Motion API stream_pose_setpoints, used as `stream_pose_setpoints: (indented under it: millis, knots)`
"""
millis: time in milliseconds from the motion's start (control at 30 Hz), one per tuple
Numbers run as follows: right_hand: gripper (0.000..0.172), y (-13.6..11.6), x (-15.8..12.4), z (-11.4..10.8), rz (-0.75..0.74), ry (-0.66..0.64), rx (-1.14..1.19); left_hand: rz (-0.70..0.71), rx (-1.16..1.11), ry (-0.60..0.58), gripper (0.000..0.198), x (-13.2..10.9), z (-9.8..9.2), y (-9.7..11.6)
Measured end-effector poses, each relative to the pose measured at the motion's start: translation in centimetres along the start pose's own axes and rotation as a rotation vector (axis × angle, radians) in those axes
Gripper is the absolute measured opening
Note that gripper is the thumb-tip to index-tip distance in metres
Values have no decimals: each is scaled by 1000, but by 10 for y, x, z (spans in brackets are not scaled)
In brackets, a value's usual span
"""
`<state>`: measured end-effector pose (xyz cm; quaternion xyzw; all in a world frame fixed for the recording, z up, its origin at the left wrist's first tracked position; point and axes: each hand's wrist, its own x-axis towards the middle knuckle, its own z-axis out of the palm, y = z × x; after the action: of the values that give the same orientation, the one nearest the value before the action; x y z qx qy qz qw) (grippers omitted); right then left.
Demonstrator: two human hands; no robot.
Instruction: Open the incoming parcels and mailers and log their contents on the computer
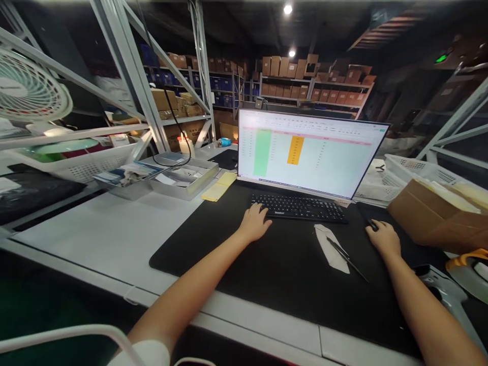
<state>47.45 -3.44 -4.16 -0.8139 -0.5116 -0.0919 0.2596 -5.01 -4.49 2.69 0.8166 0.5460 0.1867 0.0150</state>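
Observation:
My left hand (254, 223) rests at the left end of a black keyboard (299, 207), fingers spread over the keys and holding nothing. My right hand (383, 237) lies curled over a black mouse (371, 223) on the black desk mat (244, 264). Between my hands lies a white slip of paper (330, 246) with a black pen (346, 257) across it. Behind the keyboard stands a monitor (308, 152) showing a spreadsheet with a green and an orange column.
Yellow sticky notes (220, 186) and grey trays (179, 178) of papers sit left of the monitor. A white fan (26, 89) stands far left. A cardboard box (434, 213) and a scanner (470, 267) lie at right. Shelves of boxes fill the background.

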Motion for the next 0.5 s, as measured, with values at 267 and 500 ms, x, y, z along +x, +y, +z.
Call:
stream_pose_setpoints:
  millis: [267, 500]
  knots:
    - [54, 4, 2, 1, 15, 13, 9, -110, 53, -41, 63, 17, 21, 26]
    - [54, 2, 0, -4, 33, -6, 11, -182, 136, -50, 63, 20, 22, 38]
